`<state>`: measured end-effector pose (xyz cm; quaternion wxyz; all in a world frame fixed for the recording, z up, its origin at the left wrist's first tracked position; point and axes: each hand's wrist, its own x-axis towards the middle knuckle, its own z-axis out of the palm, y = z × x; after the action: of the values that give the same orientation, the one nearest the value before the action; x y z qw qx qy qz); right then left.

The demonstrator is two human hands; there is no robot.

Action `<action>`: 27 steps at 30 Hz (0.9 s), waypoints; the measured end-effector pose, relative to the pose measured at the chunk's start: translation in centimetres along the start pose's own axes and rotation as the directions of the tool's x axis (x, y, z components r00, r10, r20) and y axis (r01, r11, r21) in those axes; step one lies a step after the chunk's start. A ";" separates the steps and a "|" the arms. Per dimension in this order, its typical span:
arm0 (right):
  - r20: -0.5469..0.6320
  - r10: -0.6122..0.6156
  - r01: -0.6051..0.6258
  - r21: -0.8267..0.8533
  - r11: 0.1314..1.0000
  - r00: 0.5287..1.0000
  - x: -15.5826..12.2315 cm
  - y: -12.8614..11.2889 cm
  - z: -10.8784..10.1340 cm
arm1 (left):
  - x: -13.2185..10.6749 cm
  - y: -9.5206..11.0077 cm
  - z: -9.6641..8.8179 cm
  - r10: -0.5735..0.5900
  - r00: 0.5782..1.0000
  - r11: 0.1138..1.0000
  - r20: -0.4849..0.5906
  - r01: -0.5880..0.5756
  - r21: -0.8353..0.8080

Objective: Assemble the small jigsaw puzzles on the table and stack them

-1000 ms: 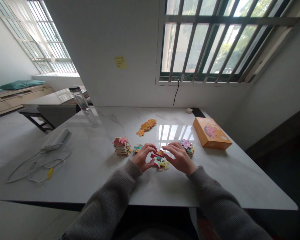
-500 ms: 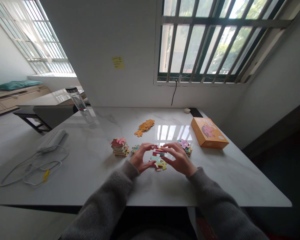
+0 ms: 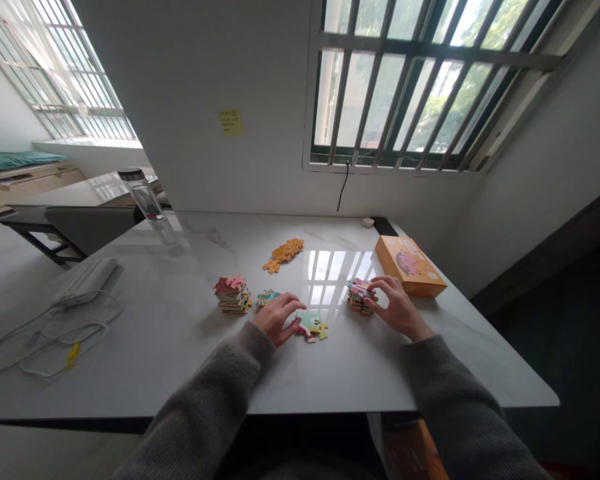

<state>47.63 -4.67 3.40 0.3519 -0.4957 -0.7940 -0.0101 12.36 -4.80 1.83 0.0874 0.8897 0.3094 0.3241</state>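
Observation:
My left hand (image 3: 276, 316) lies with fingers stretched out on the white marble table (image 3: 180, 347), its fingertips against the left edge of a small joined cluster of colourful puzzle pieces (image 3: 311, 325). My right hand (image 3: 396, 304) has its fingers curled round a stack of puzzle pieces (image 3: 359, 295) to the right of the cluster. A second stack of puzzle pieces (image 3: 231, 293) stands to the left of my left hand. A single loose piece (image 3: 267, 297) lies between that stack and my left hand.
A pile of orange pieces (image 3: 285, 253) lies further back. An orange puzzle box (image 3: 409, 265) sits at the right. A clear water bottle (image 3: 147, 206), a white adapter (image 3: 84, 280) and a coiled cable (image 3: 45, 340) are at the left. The wall has a yellow sticky note (image 3: 231, 122).
My right hand left the joined cluster and moved right onto the stack of pieces. The red piece held between both hands is no longer in them. My left hand dropped flat beside the cluster.

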 end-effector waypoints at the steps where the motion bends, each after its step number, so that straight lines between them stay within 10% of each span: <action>1: 0.023 0.005 -0.004 -0.010 1.000 1.000 0.2 0.0 -0.2 | 0.0 0.0 0.0 0.002 1.000 1.000 -0.004 -0.002 -0.001; 5: 0.247 0.024 -0.010 -0.057 0.998 0.969 2.3 -0.1 -1.1 | 0.0 0.0 0.0 0.012 1.000 1.000 -0.013 -0.012 -0.006; 17: 0.767 0.090 0.094 -0.193 0.977 0.636 8.6 -2.7 0.2 | -0.1 -0.1 -0.2 0.014 1.000 1.000 0.008 -0.013 -0.023; 27: 0.745 0.056 0.139 -0.196 0.971 0.664 7.5 -3.0 -0.8 | -0.2 -0.4 0.5 0.030 0.999 0.999 -0.027 -0.030 -0.011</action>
<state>43.77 -0.60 9.29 -0.0656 -0.4760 -0.8722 0.0911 12.36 -4.54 1.15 0.0835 0.8893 0.2953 0.3390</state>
